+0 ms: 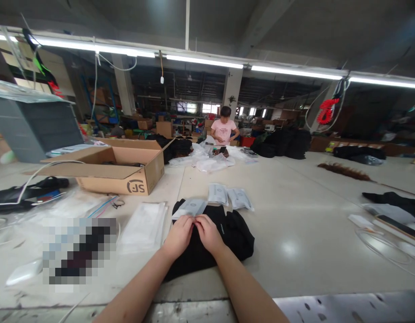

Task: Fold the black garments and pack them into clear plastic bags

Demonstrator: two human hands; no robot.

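Observation:
Both of my hands meet over a black garment (237,233) that lies on the pale table. My left hand (179,233) and my right hand (207,231) are closed, their fingertips pinching the near edge of a small translucent plastic bag (191,207). Grey printing shows on this bag. Just beyond the garment lie a filled pouch (217,194) and another one (240,198), both of the same whitish plastic. To the left of my left hand rests a stack of clear flat plastic bags (145,226).
An open cardboard box (120,181) stands at the left, before a grey drawer cabinet (35,125). Across the table a person in a pink shirt (223,132) works behind heaped plastic bags (210,161). Black cloth piles (283,142) lie further back. Cables (378,242) and a ruler-like strip lie at right.

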